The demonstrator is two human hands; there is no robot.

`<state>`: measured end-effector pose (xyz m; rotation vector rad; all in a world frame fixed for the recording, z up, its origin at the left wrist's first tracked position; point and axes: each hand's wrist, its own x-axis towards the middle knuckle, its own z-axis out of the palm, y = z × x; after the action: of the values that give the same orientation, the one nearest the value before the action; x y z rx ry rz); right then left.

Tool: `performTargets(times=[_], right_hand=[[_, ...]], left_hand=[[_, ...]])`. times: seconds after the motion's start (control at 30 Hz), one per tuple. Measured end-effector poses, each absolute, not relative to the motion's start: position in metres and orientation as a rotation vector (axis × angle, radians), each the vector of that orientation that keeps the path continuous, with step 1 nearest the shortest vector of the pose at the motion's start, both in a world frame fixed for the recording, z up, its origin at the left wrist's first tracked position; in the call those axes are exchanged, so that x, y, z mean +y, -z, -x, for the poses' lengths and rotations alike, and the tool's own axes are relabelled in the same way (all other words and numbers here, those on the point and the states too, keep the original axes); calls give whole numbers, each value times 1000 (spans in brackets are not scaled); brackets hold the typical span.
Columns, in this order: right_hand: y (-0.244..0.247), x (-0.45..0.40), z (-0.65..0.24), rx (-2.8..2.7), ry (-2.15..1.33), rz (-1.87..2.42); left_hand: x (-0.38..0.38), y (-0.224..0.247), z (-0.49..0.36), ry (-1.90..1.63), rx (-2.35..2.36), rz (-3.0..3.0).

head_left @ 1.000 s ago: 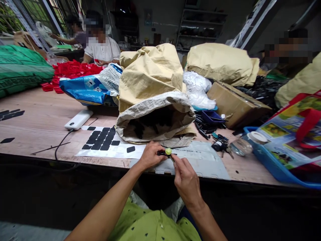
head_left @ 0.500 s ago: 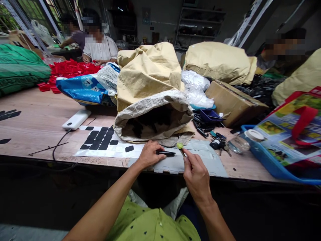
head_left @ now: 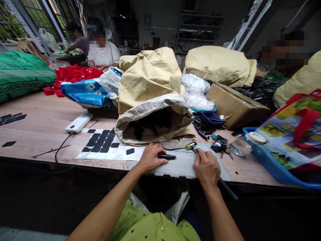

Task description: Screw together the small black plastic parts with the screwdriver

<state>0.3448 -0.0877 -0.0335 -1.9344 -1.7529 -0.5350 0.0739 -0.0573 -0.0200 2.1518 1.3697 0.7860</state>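
My left hand [head_left: 151, 157] rests at the table's front edge, its fingers closed on a black rod-like part [head_left: 168, 156] that lies over a grey board [head_left: 175, 167]. To the right, my right hand [head_left: 207, 167] grips a small hammer [head_left: 192, 146] with a yellow-green face; its dark handle sticks out below the hand. Just behind both hands lies the open mouth of a cloth sack [head_left: 152, 83], with dark pieces inside. Left of my left hand, several black rounded patches [head_left: 102, 140] sit on a white sheet [head_left: 120, 154].
On the left are a white power bank [head_left: 79, 122] with a cable, a blue bag [head_left: 85, 93] and red pieces [head_left: 72, 73]. Keys [head_left: 223, 145], a clear jar [head_left: 240, 146], a blue basket [head_left: 271, 164] and a cardboard box [head_left: 233, 103] stand right. People sit behind.
My right hand has moved right and turned, so the hammer head lies farther right and its handle now shows. My left hand still holds the black part. The view has shifted slightly.
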Motion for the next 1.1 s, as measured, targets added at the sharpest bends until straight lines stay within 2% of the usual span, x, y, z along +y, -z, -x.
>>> performTargets(times=[0.27,0.43,0.53,0.73,0.83,0.93,1.1], right_hand=[[32,-89,-344,-1742,509,1955],[33,-89,-344,-1735,517,1969],[34,-89,-344,-1730,513,1976],[34,-89,-344,-1731,512,1980],[33,-89,-344,-1729,517,1985],[32,-89,-344,-1738,526,1986],[32,-88,-345,-1742,537,1984]], left_hand=[[-82,0,-75,-922,1147,-2148],[-146,-7,-87,-623,714,-2050],[-168,29,-90,-382,694,-1950],[-169,140,-75,-64,1359,-1441],[-171,163,-70,13,1396,-1397],[-176,144,-71,-92,1272,-1489],[-161,37,-61,-286,801,-1645]])
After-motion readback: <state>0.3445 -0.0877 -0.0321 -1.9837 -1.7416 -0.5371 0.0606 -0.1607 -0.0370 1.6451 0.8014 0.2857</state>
